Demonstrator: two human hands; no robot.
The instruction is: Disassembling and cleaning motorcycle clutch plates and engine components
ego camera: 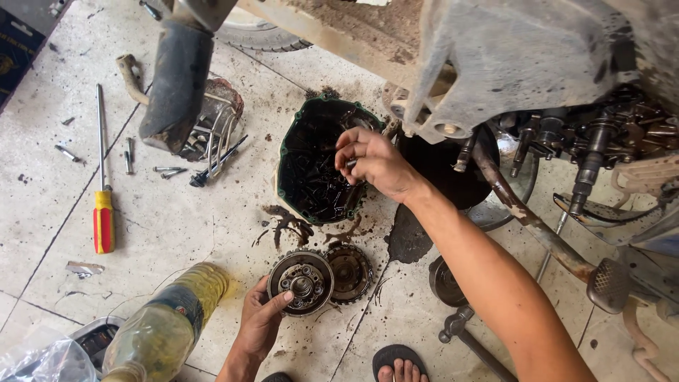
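Your left hand (260,322) is nearest you, its grip curled round the lower left rim of a round clutch hub (301,281) that lies flat on the tiled floor (177,219), thumb over the edge. Touching that hub on the far side from the grip is a toothed gear plate (350,271), oily and dark. Just left of the grip lies a plastic bottle (166,322) of yellowish liquid. Farther out, your right hand (371,161) hovers over a black engine cover (311,170) that lies open side up, with a green gasket round its rim; its grip is pinched shut on a small metal part (351,163), too small to tell what kind. Well left of that grip lie loose bolts (168,170) and a screwdriver (103,198) with a red and yellow handle. Beyond it hangs the open engine (587,134).
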